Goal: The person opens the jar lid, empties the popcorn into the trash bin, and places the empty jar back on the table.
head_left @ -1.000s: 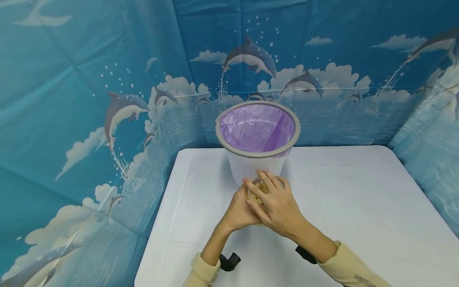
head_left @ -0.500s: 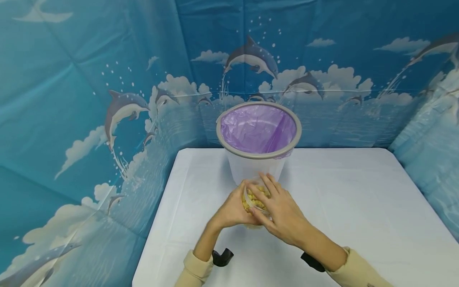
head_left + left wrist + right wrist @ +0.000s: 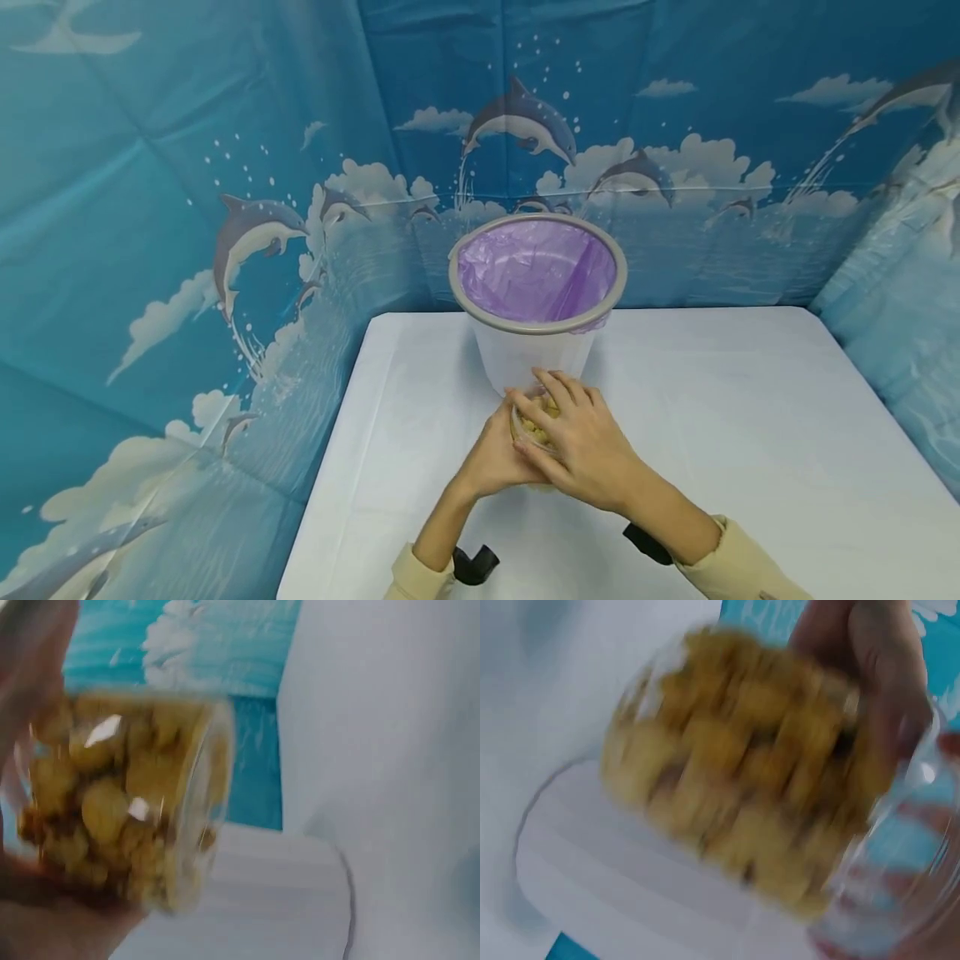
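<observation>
A clear jar (image 3: 534,431) of yellow-brown chunks is held in front of the bin, above the table. My left hand (image 3: 495,458) grips it round the side; the left wrist view shows the jar (image 3: 112,802) with fingers (image 3: 67,922) along it. My right hand (image 3: 588,446) lies over the jar's top, thumb and fingers gripping opposite edges. In the right wrist view, a clear round end piece (image 3: 907,855) sits at the jar's top, with fingers behind it. Motion blur hides whether this piece is a separate lid. The chunks' kind cannot be told.
Behind the hands stands a white bin (image 3: 528,354) with a grey rim, lined with a purple bag (image 3: 525,275). It rests on a white table (image 3: 720,400). A blue dolphin-print curtain (image 3: 420,75) encloses the back and sides. Black camera mounts (image 3: 476,565) sit at both wrists.
Both hands and the jar shift slightly, tipping so more of the chunks show half a second ago, then less now. Right fingers stay at the jar's top. The bin stays put.
</observation>
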The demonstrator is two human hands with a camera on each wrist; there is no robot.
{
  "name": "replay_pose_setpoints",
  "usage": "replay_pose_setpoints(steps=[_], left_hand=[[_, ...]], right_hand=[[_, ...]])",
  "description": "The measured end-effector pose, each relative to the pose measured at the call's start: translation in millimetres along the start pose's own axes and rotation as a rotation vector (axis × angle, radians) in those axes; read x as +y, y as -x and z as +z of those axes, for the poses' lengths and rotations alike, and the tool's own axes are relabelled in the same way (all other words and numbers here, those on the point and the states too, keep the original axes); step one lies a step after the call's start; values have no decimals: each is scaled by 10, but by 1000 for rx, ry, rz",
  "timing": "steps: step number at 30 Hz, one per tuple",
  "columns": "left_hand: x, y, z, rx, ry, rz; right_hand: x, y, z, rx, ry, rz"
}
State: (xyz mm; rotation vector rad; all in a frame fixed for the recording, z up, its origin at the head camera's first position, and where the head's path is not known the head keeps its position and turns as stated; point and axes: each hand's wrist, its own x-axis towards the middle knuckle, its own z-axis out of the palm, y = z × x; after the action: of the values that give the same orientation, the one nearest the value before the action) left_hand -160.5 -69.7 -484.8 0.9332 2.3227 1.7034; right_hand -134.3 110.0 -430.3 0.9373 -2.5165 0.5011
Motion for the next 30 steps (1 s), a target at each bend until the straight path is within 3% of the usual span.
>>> replay_pose_setpoints(steps=[4, 6, 7, 9, 15, 18, 21, 27, 30], left_hand=[[-38, -7, -276, -325, 178, 39], [-44, -5, -353, -427, 207, 45], [-44, 0, -375, -444, 214, 31], [-37, 1, -382, -417, 193, 0], [16, -7, -201, -79, 11, -107], [13, 3, -82, -14, -35, -111], [-20, 24, -55, -66, 11, -84], [-112, 39, -229, -379, 214, 17], [-142, 48, -286, -469, 230, 22]], right_hand=[[34, 49, -111, -85, -132, -198], [18, 73, -147, -122, -178, -249], [7, 78, -158, -136, -188, -259], [-14, 80, -168, -142, -190, -234], [-46, 35, -113, -99, -82, 68], [-52, 26, -44, -70, -13, 119], [-34, 51, -8, -47, 0, 38], [8, 165, -36, -74, -134, -216], [3, 208, -34, -78, -165, -274]])
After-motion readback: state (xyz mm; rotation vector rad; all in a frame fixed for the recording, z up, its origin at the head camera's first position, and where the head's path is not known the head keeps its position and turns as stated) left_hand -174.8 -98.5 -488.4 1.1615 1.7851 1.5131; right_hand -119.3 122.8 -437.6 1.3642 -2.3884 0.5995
